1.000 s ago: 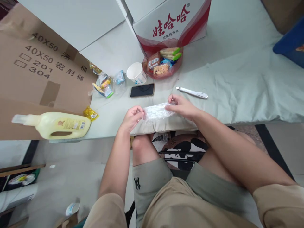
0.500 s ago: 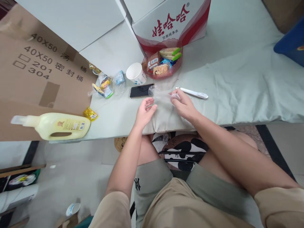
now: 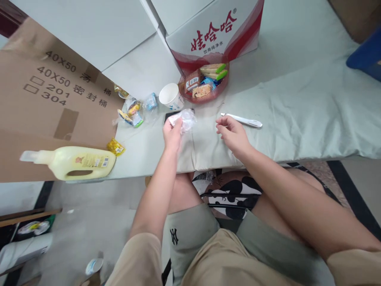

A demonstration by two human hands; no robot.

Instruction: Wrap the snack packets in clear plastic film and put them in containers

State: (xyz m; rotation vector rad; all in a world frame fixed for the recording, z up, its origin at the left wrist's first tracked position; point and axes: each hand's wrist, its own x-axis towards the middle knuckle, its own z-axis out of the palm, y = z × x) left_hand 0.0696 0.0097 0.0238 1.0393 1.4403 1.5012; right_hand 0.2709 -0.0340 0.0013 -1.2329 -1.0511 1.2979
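Observation:
Crumpled clear plastic wrap [image 3: 187,120] is pinched in my left hand [image 3: 172,134], just over a black phone [image 3: 170,115] that it mostly covers. My right hand [image 3: 233,134] hovers above the cloth with loosely bent fingers apart and nothing visible in them. Right beside it lies a slim white tool [image 3: 245,120], perhaps a utility knife. Beyond my left hand stands a white paper cup [image 3: 172,96]. A pink clear bowl [image 3: 220,90] behind holds packaged snacks [image 3: 201,91].
At left, wrapped snacks and plastic [image 3: 133,111] lie near a brown carton [image 3: 67,123]. A yellow packet [image 3: 116,147] and a pale yellow bottle [image 3: 85,161] lie by the table's front edge. A white-and-red box [image 3: 217,35] stands behind the bowl; a blue object [image 3: 366,55] is far right.
The plastic wrap, held by my right hand before, is now bunched in my left hand, which has moved slightly left. My right hand has let go and its fingers have loosened.

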